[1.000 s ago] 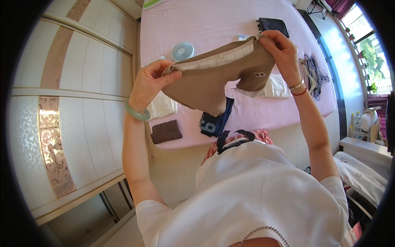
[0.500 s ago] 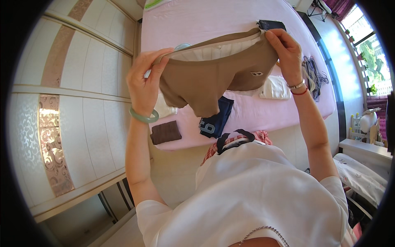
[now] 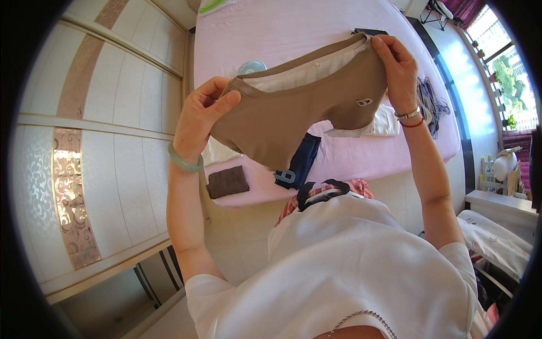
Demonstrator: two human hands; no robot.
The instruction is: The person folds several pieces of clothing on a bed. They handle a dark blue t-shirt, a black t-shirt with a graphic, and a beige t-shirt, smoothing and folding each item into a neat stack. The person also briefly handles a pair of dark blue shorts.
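Note:
A pair of brown shorts [image 3: 299,107] with a pale lining and a small patch hangs stretched between my hands, above the bed. My left hand [image 3: 202,116] pinches the left end of the waistband between thumb and fingers. At the opposite end, my right hand [image 3: 400,70] grips the waistband's corner. Below the shorts, a dark blue garment [image 3: 305,158] lies partly covered from view. Near the bed's front edge rests a folded dark brown cloth [image 3: 228,182]. White folded fabric [image 3: 385,121] shows behind the right side of the shorts, and more pale fabric [image 3: 219,151] lies beneath my left hand.
The pink-sheeted bed [image 3: 271,34] stretches out in front of me. On it are a round light-blue object [image 3: 252,68], a dark flat item [image 3: 368,31] and a bundle of cords [image 3: 432,107]. A tall sliding-door wardrobe [image 3: 124,181] stands at the left; a window [image 3: 514,85] is at the right.
My left hand has curled its fingers and turned at the waistband. My right hand has shifted slightly to the right, and the shorts have tilted and spread a little wider.

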